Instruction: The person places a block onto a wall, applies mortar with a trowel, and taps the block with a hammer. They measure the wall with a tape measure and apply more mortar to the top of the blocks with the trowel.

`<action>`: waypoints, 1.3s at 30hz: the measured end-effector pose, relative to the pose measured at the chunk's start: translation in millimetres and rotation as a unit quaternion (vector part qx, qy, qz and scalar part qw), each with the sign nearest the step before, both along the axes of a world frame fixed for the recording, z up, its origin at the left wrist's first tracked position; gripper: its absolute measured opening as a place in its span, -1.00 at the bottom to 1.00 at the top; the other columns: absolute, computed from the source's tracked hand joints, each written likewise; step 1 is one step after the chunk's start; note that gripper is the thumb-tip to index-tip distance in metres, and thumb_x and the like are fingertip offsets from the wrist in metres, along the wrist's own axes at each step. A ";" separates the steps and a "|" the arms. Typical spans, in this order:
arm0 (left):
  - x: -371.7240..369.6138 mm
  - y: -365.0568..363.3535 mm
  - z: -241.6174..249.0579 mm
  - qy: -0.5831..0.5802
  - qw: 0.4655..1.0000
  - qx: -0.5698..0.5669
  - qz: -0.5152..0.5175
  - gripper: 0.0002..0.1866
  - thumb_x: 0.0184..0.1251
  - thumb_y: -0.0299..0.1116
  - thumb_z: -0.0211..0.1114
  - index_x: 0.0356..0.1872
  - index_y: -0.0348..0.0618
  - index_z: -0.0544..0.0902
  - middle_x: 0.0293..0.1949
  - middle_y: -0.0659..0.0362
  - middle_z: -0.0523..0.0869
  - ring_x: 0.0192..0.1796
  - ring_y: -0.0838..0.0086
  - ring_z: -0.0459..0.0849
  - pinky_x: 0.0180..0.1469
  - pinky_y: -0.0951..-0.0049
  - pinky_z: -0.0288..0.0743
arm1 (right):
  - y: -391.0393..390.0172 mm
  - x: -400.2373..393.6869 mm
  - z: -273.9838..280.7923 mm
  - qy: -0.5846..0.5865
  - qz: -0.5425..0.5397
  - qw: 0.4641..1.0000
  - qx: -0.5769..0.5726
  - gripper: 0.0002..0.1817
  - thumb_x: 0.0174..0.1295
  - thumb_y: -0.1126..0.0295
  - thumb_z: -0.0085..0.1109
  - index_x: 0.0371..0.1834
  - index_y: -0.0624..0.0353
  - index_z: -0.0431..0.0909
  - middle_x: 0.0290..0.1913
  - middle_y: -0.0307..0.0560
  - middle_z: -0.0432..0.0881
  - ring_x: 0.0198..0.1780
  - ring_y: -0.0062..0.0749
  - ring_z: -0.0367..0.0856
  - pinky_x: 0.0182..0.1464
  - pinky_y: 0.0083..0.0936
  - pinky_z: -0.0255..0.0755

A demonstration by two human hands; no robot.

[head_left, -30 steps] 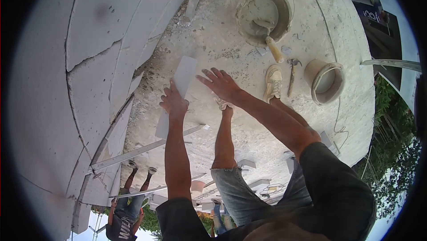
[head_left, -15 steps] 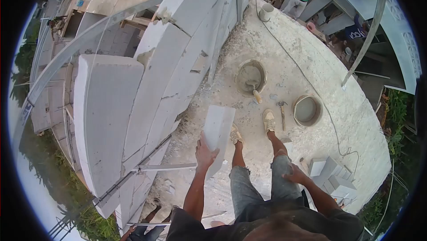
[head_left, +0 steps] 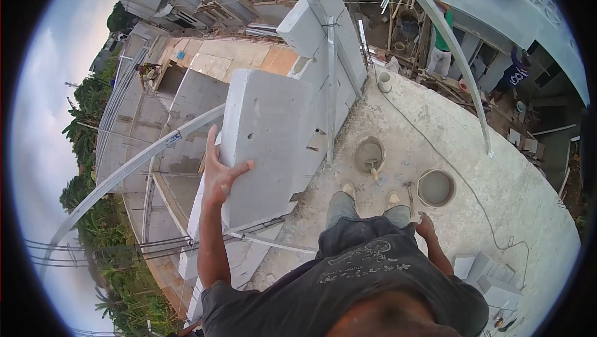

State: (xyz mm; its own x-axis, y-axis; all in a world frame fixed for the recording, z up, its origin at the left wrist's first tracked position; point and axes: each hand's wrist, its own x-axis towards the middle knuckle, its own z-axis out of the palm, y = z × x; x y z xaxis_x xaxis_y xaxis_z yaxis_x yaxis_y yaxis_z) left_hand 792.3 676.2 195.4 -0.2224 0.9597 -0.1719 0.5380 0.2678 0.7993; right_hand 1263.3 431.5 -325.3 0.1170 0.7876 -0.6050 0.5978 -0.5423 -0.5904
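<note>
My left hand is raised at the wall, its thumb across the near face and its fingers at the left edge of a white lightweight concrete block. This block stands steeply on end and covers part of the block wall behind it. Beside my right thigh hangs my right hand, fingers apart, holding nothing I can see. On the floor ahead of my feet, a mortar bucket has a trowel in it. A hammer lies near a second bucket of grey mix.
Metal props lean on the wall; a curved-looking bar crosses at left. A cable runs over the rough slab. Spare blocks are stacked at right. Two people work below, beyond the slab's edge.
My left hand has lifted the block from beside my feet up to the wall. My body has straightened, and my right hand has left my knee. The view has shifted outward.
</note>
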 end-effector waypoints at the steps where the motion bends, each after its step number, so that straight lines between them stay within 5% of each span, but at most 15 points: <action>1: -5.0 13.1 13.7 0.003 1.000 0.030 -0.003 0.30 -0.24 -0.44 0.59 0.61 -0.09 -0.07 0.15 -0.12 0.55 0.13 0.11 0.65 0.16 0.18 0.61 | -1.5 1.2 -2.8 -0.009 -0.008 1.000 -0.009 -0.30 0.03 0.26 0.35 0.33 0.14 0.42 0.14 0.32 0.59 0.24 0.16 0.54 0.28 -0.10 0.44; 9: -66.6 124.8 51.6 0.025 0.996 0.086 -0.026 0.30 -0.23 -0.51 0.57 0.61 -0.02 -0.08 0.05 -0.17 0.62 -0.06 0.04 0.75 -0.05 0.12 0.72 | -33.1 -54.6 -52.3 -0.050 -0.099 0.993 -0.033 -0.30 -0.01 0.32 0.37 0.28 0.26 0.44 0.05 0.36 0.63 0.16 0.19 0.60 0.23 -0.09 0.48; 12: -101.8 170.0 35.3 0.050 0.990 0.111 -0.068 0.32 -0.25 -0.56 0.57 0.61 -0.01 -0.08 0.03 -0.20 0.64 -0.08 0.04 0.76 -0.08 0.10 0.73 | 15.4 -79.7 -36.8 -0.030 -0.096 0.993 -0.065 -0.28 0.03 0.32 0.37 0.33 0.27 0.42 0.16 0.33 0.61 0.22 0.10 0.59 0.25 -0.21 0.46; 21: -131.3 257.9 27.3 0.001 0.997 0.039 -0.070 0.32 -0.23 -0.54 0.58 0.61 -0.08 -0.12 0.03 -0.25 0.65 -0.12 0.04 0.78 -0.10 0.03 0.73 | 74.0 -154.9 27.3 0.014 -0.158 0.986 0.057 -0.38 0.13 0.35 0.33 0.31 0.23 0.44 0.14 0.37 0.61 0.22 0.15 0.59 0.24 -0.13 0.45; 30: -125.8 291.4 23.5 0.027 0.996 0.011 -0.083 0.30 -0.25 -0.50 0.62 0.60 -0.06 -0.04 0.04 -0.29 0.65 -0.14 0.00 0.78 -0.08 -0.01 0.73 | 31.8 -147.2 12.3 -0.033 -0.157 0.986 -0.054 -0.33 0.13 0.36 0.37 0.35 0.22 0.42 0.15 0.30 0.61 0.21 0.10 0.60 0.20 -0.19 0.49; 39: -147.6 314.0 5.5 0.102 0.984 0.080 -0.122 0.27 -0.23 -0.39 0.68 0.58 -0.10 0.04 0.08 -0.26 0.64 -0.01 0.05 0.74 -0.04 0.08 0.70 | 56.1 -152.7 7.7 0.005 -0.148 0.989 -0.005 -0.36 0.18 0.34 0.31 0.37 0.22 0.41 0.17 0.28 0.60 0.25 0.05 0.57 0.29 -0.22 0.41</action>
State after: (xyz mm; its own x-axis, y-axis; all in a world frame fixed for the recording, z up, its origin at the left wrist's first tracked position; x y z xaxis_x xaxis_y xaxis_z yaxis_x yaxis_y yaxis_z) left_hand 644.7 990.2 200.9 0.0038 0.9999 0.0098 0.7240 -0.0095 0.6897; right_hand 1110.6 487.5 -317.6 0.3360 0.7131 -0.6153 0.4058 -0.6991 -0.5887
